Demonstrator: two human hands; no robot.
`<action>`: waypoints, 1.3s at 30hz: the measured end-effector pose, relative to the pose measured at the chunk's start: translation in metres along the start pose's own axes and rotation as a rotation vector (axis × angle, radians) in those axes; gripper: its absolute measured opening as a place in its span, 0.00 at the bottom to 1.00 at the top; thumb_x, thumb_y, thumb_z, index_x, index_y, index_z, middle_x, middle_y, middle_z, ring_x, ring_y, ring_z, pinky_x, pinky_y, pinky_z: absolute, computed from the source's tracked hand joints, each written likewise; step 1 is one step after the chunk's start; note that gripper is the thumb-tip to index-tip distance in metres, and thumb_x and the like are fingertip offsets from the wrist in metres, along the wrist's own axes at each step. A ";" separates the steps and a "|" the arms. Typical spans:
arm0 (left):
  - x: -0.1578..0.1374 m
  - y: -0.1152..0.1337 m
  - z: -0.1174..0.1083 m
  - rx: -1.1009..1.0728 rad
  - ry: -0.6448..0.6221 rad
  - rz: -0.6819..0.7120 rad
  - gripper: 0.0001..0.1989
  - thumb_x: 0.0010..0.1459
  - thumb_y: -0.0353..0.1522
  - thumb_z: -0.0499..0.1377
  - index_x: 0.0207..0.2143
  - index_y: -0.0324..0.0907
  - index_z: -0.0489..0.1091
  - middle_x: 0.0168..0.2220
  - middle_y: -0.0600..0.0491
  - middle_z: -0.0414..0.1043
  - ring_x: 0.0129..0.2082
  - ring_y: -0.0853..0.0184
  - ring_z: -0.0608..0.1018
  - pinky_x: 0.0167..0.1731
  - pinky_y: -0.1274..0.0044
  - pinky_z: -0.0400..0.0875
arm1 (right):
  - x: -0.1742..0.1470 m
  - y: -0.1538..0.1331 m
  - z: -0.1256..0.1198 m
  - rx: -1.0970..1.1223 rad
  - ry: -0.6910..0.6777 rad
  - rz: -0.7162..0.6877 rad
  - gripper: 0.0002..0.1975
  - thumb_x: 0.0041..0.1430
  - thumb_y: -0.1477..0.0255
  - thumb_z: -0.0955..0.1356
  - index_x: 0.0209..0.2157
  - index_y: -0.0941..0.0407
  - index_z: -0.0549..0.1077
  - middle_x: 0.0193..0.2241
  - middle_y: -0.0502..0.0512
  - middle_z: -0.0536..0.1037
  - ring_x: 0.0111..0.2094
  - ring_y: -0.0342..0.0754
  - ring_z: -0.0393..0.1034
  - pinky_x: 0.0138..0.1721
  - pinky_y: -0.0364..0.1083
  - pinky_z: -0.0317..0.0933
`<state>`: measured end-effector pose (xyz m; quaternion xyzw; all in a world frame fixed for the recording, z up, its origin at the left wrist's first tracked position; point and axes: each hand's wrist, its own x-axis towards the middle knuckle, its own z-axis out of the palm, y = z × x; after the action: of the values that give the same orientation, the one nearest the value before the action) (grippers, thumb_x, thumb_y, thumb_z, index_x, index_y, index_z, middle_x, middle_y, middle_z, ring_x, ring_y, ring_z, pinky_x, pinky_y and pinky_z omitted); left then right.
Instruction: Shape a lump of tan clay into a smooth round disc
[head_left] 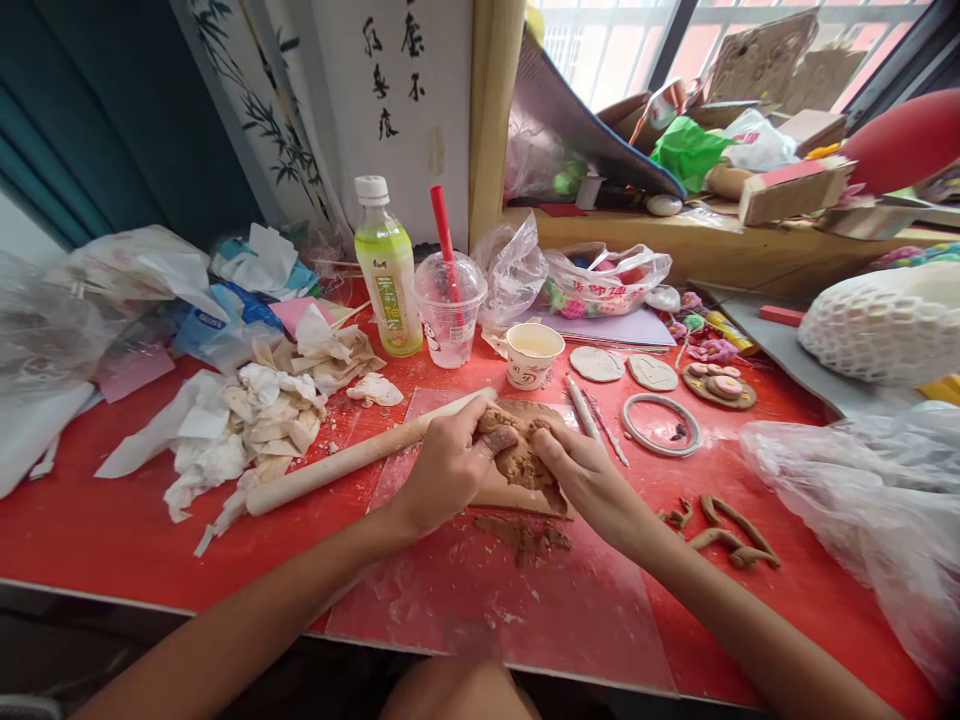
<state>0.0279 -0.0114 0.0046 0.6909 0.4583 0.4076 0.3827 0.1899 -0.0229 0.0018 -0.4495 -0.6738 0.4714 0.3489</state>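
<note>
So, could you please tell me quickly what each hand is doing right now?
Left hand: closed on the lump of brown clay.
Right hand: closed on the same clay lump.

clay lump: partly hidden by hands | plastic bag: cut off right edge

Scroll on the wall behind the table: black brush-written Chinese chars in two columns, too cursive to read w/ certainty. Drink bottle: green-yellow label w/ vertical Chinese chars, too small to make out. Paper cup: red printing, illegible. Plastic bag by the sill: red Chinese chars, blurred. No numbers legible
</note>
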 end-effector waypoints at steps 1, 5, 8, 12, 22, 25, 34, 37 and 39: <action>0.002 0.000 0.000 -0.046 -0.001 -0.018 0.09 0.58 0.36 0.55 0.28 0.41 0.62 0.25 0.58 0.63 0.26 0.72 0.66 0.28 0.78 0.60 | 0.001 0.000 -0.001 0.057 -0.043 0.021 0.25 0.60 0.48 0.54 0.26 0.55 0.59 0.19 0.47 0.63 0.20 0.39 0.61 0.21 0.41 0.59; 0.009 0.001 0.000 -0.259 -0.060 -0.110 0.10 0.60 0.39 0.53 0.33 0.40 0.65 0.31 0.55 0.68 0.34 0.69 0.71 0.37 0.77 0.65 | 0.005 -0.002 -0.004 0.183 -0.098 0.082 0.23 0.54 0.52 0.65 0.40 0.57 0.65 0.28 0.51 0.70 0.27 0.42 0.70 0.26 0.42 0.67; 0.010 0.006 -0.003 -0.423 -0.191 -0.167 0.18 0.61 0.42 0.49 0.48 0.41 0.62 0.46 0.47 0.68 0.46 0.65 0.72 0.47 0.72 0.66 | 0.009 -0.001 -0.007 0.195 -0.063 0.121 0.20 0.53 0.56 0.67 0.37 0.59 0.68 0.27 0.51 0.71 0.23 0.41 0.69 0.25 0.42 0.67; 0.005 0.010 -0.005 -0.197 -0.321 -0.007 0.37 0.51 0.41 0.62 0.60 0.46 0.49 0.62 0.46 0.53 0.60 0.59 0.59 0.58 0.68 0.57 | 0.010 0.000 -0.009 0.248 0.049 0.161 0.18 0.55 0.57 0.66 0.35 0.59 0.69 0.26 0.51 0.73 0.23 0.41 0.69 0.24 0.41 0.64; 0.001 -0.014 0.003 0.394 -0.212 0.370 0.29 0.53 0.19 0.45 0.58 0.37 0.49 0.56 0.41 0.58 0.60 0.59 0.60 0.59 0.62 0.55 | 0.007 0.003 -0.004 -0.003 0.042 0.082 0.21 0.57 0.54 0.63 0.39 0.59 0.66 0.28 0.56 0.75 0.27 0.47 0.72 0.28 0.46 0.67; 0.000 -0.014 0.005 0.383 -0.158 0.395 0.27 0.50 0.19 0.47 0.55 0.38 0.52 0.51 0.42 0.61 0.54 0.59 0.65 0.55 0.63 0.61 | 0.005 0.005 -0.004 -0.132 0.083 -0.038 0.23 0.51 0.58 0.70 0.44 0.58 0.67 0.41 0.61 0.74 0.43 0.53 0.70 0.43 0.50 0.65; 0.008 -0.011 -0.002 0.192 -0.090 0.289 0.15 0.55 0.25 0.49 0.46 0.40 0.62 0.44 0.48 0.69 0.44 0.64 0.72 0.47 0.71 0.68 | 0.001 0.004 0.001 -0.045 0.044 0.021 0.20 0.46 0.59 0.72 0.34 0.56 0.64 0.26 0.51 0.72 0.25 0.43 0.68 0.23 0.42 0.61; 0.014 -0.010 -0.005 0.010 -0.105 0.145 0.16 0.61 0.34 0.49 0.52 0.41 0.60 0.49 0.47 0.69 0.48 0.64 0.72 0.49 0.71 0.68 | 0.004 -0.002 -0.007 0.080 0.032 0.082 0.19 0.50 0.58 0.70 0.33 0.56 0.61 0.22 0.48 0.71 0.19 0.41 0.66 0.19 0.41 0.59; 0.017 -0.010 -0.006 -0.091 -0.167 0.126 0.23 0.59 0.37 0.53 0.56 0.42 0.55 0.55 0.46 0.65 0.53 0.63 0.70 0.51 0.71 0.67 | 0.005 -0.005 -0.012 0.189 0.027 0.094 0.18 0.54 0.57 0.67 0.34 0.56 0.60 0.20 0.48 0.72 0.17 0.42 0.67 0.19 0.41 0.60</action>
<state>0.0231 0.0088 0.0012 0.7319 0.3614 0.3923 0.4241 0.1974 -0.0147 0.0103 -0.4520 -0.5998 0.5426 0.3762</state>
